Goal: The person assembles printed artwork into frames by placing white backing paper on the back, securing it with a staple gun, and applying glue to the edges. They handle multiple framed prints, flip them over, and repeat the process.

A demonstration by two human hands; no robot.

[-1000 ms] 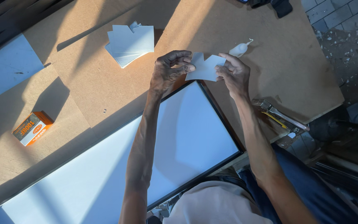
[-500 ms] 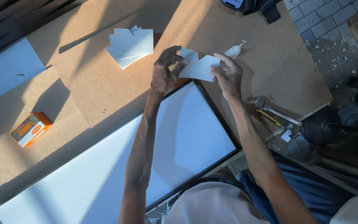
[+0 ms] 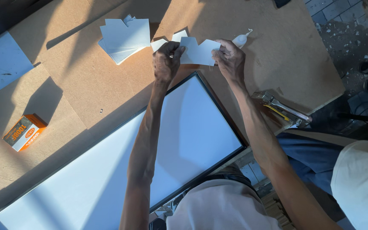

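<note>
An orange box (image 3: 24, 132) lies on the brown board (image 3: 86, 81); what looks like a stapler (image 3: 280, 106) rests near its edge.

Card stack (image 3: 124, 39) left of hands; framed panel (image 3: 120, 170) below; box (image 3: 24, 132) far left.

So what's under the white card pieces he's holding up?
Under the white card pieces, held by the left hand and right hand, brown board shows. The part directly beneath is covered.
</note>
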